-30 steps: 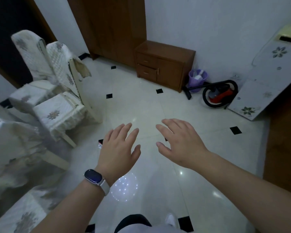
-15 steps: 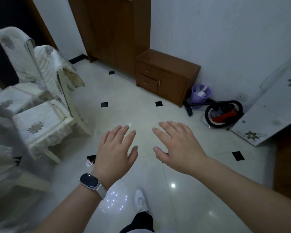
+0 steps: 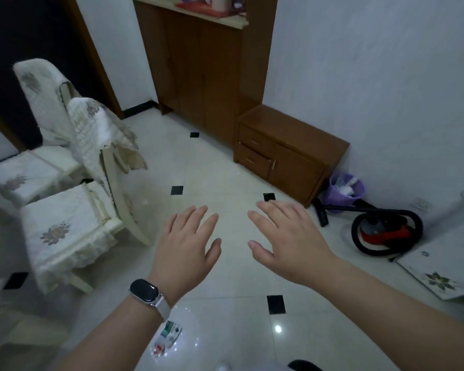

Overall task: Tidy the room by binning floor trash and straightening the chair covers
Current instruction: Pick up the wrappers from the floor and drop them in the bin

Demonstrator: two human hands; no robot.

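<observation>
I hold both hands out flat over the pale tiled floor (image 3: pixel 225 167), palms down and fingers spread, gripping nothing. My left hand (image 3: pixel 186 250) has a dark watch (image 3: pixel 145 291) on a pale strap at the wrist; my right hand (image 3: pixel 287 239) floats just beside it, the two apart.

A crumpled wrapper (image 3: pixel 166 340), white with green and red print, lies on the floor near me, just below my left forearm.

To the left stand two chairs side by side with cream flowered covers. The near chair (image 3: pixel 67 231) has its back cover (image 3: pixel 102 135) bunched and hanging crooked over the frame; the far chair (image 3: pixel 30 162) wears its cover more evenly.

At the far right, against the wall, a purple bin (image 3: pixel 346 188) with some white rubbish inside stands beside a low brown cabinet (image 3: pixel 292 151). A red and black vacuum cleaner (image 3: pixel 386 231) lies just right of the bin.
</observation>
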